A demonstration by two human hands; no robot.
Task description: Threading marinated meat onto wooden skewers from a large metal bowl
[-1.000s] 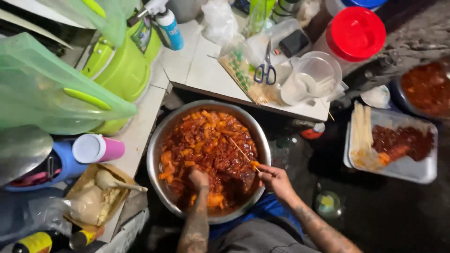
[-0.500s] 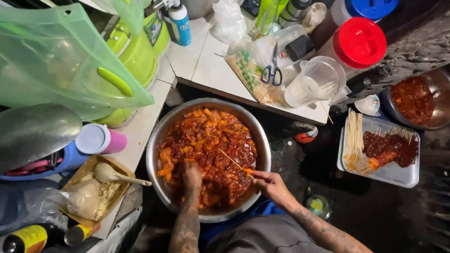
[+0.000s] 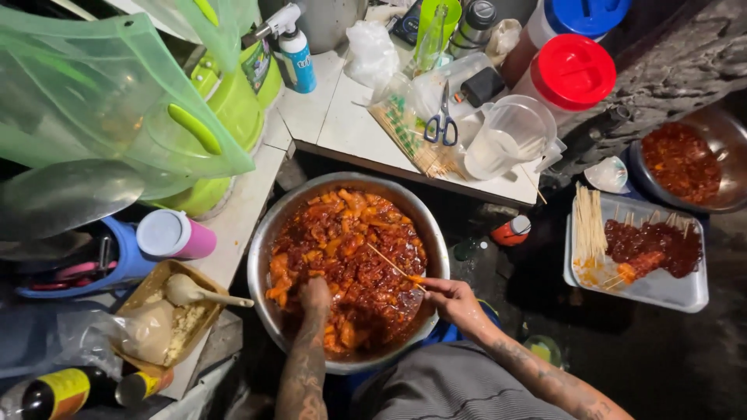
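— While the left hand [image 3: 315, 294] is down in the bowl [image 3: 268, 241], what has it got?
— Its fingers are sunk in the red-sauced meat [image 3: 342, 249]; whether they grip a piece, I cannot tell.
— And the right hand [image 3: 450, 299]?
— Pinched shut on a thin skewer [image 3: 393, 267] with an orange chunk at the fingertips; the stick slants over the meat.
— Anything done nearby?
— A tray [image 3: 661, 292] to the right holds loaded skewers beside bare sticks; a jug [image 3: 510, 136] stands on the bench [image 3: 334, 117] above the bowl.
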